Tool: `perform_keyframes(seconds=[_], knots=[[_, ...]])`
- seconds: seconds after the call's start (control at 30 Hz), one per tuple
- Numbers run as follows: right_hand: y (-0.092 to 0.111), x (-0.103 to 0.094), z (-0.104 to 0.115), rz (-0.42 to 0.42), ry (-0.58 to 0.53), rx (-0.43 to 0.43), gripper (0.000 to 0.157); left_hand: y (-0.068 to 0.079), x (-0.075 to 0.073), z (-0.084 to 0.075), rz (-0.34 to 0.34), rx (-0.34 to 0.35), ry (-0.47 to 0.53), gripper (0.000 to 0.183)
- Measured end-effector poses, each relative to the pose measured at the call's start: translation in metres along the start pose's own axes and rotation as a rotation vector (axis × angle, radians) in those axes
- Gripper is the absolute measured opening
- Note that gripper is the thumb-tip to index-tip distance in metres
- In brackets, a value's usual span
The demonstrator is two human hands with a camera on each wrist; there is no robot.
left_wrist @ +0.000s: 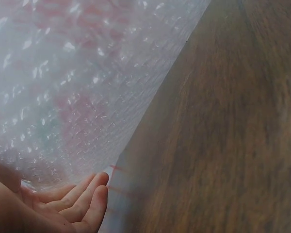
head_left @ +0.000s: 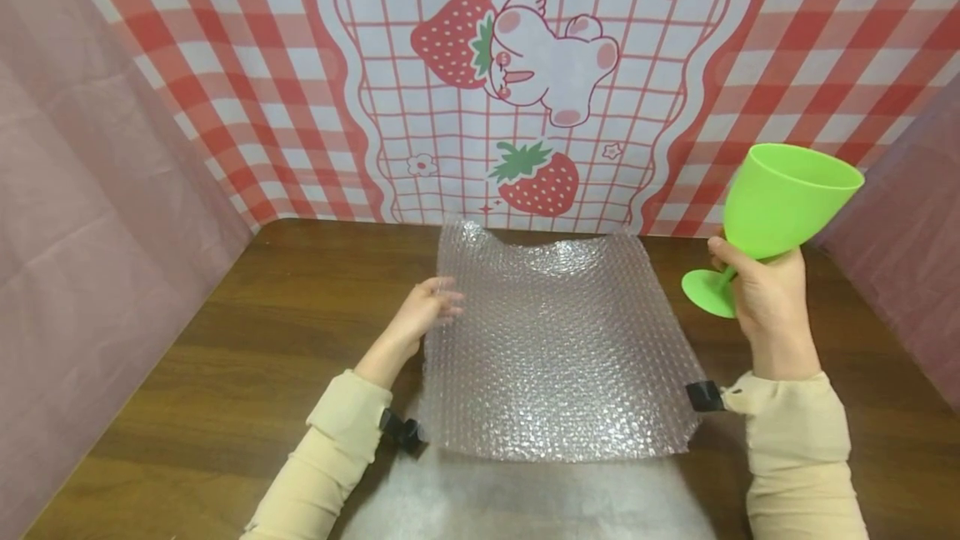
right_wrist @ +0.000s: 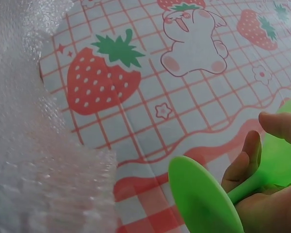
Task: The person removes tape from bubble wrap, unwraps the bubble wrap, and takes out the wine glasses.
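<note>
A bright green plastic goblet point(head_left: 787, 198) is held up at the right in the head view, tilted, with its bowl upward and to the right. My right hand point(head_left: 776, 298) grips it around the stem and lower bowl. Its round foot point(right_wrist: 201, 196) juts out from the fingers in the right wrist view. A sheet of clear bubble wrap point(head_left: 555, 348) lies spread in the middle, its far edge curling up. At the sheet's left edge is my left hand point(head_left: 431, 307), its fingers point(left_wrist: 85, 199) extended and loosely bent. Whether they touch the sheet I cannot tell.
Beneath is a dark brown wooden table point(head_left: 225, 357). A greyish translucent sheet point(head_left: 525, 498) lies at its near edge, below the bubble wrap. Behind hangs a red-and-white checked cloth point(head_left: 285, 65) with strawberry pictures, and pink curtains point(head_left: 97, 190) flank the sides.
</note>
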State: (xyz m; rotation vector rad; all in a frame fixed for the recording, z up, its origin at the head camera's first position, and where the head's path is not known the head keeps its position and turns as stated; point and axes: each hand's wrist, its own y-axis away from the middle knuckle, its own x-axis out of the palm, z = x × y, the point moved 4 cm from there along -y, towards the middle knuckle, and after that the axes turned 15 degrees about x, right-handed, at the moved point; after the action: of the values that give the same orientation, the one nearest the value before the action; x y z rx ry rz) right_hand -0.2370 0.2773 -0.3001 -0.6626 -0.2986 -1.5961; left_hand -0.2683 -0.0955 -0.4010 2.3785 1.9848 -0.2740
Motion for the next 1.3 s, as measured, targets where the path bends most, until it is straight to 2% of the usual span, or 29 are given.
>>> perform_keyframes(seconds=[0.4, 0.87, 1.0, 1.07, 1.17, 1.23, 1.3], knots=[[-0.001, -0.008, 0.005, -0.016, -0.001, -0.001, 0.048, 0.001, 0.001, 0.0, 0.0, -0.003, 0.004, 0.045], [-0.003, -0.017, 0.003, -0.065, -0.018, -0.004, 0.052, 0.001, 0.001, 0.0, 0.024, -0.011, -0.011, 0.046], [-0.007, -0.025, 0.001, -0.092, -0.01, -0.031, 0.055, 0.007, 0.002, -0.011, 0.037, -0.013, -0.008, 0.046], [-0.011, -0.031, -0.001, -0.091, -0.023, -0.036, 0.056, 0.007, 0.002, -0.012, 0.039, -0.015, -0.003, 0.047], [-0.011, -0.033, -0.003, -0.095, -0.036, -0.032, 0.058, 0.005, 0.002, -0.007, 0.032, -0.017, 0.0, 0.047], [-0.01, -0.032, -0.003, -0.116, -0.045, -0.027, 0.059, 0.002, 0.001, 0.001, 0.021, -0.019, 0.002, 0.047], [-0.007, -0.029, -0.001, -0.139, -0.039, -0.029, 0.059, 0.001, 0.001, 0.003, 0.014, -0.02, 0.0, 0.046]])
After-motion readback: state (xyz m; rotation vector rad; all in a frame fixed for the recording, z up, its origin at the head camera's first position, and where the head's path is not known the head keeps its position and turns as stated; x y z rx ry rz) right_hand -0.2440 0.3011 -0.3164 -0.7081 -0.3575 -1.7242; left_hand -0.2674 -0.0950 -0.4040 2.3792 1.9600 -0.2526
